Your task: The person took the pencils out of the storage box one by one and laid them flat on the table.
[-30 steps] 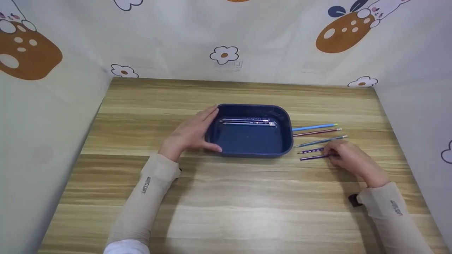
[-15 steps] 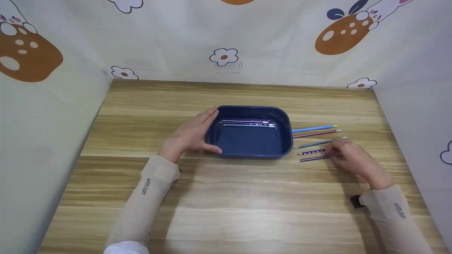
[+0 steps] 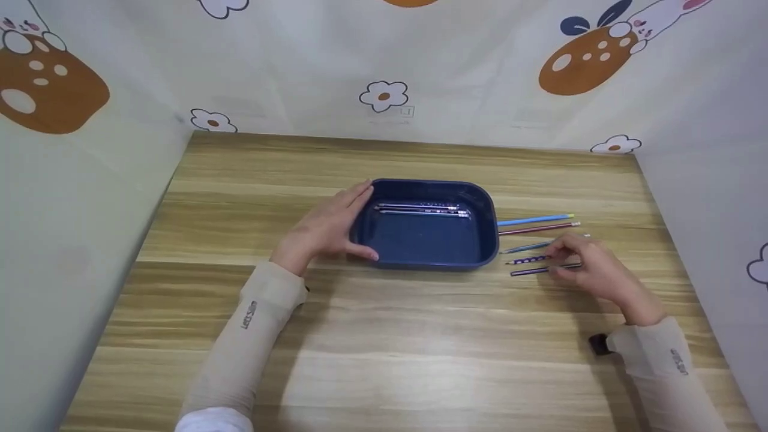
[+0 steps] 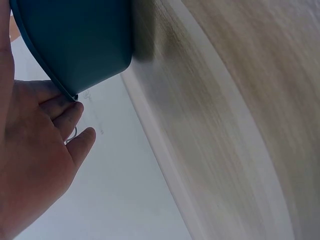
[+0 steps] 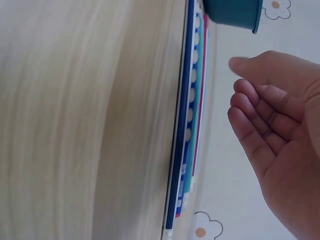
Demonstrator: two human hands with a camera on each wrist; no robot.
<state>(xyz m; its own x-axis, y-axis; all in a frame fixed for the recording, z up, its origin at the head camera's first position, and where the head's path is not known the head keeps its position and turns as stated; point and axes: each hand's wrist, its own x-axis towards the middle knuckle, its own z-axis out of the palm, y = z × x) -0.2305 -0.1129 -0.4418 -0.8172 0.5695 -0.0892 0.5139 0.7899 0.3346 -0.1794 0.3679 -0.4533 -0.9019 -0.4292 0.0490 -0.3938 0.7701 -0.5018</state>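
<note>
A dark blue plastic box [image 3: 432, 240] stands mid-table with several pencils [image 3: 420, 210] lying along its far inner side. My left hand [image 3: 324, 231] holds the box's left end, thumb at the near corner and fingers at the far corner. In the left wrist view, fingertips meet the rim of the box [image 4: 75, 55]. My right hand [image 3: 591, 270] hovers over a dark pencil [image 3: 529, 272] and a purple spotted pencil [image 3: 528, 260]. The right wrist view shows the hand [image 5: 285, 120] with loosely bent fingers and nothing between them, apart from the pencils.
Beyond the right hand lie a teal pencil [image 3: 525, 246], a dark red pencil [image 3: 540, 228] and a bright blue pencil [image 3: 537, 219], fanned out by the box's right end. A patterned curtain [image 3: 288, 72] borders the wooden table [image 3: 384, 348].
My right hand's thumb and fingers have parted and risen a little from the dark pencil, which stays on the table. The left hand and the box have not moved.
</note>
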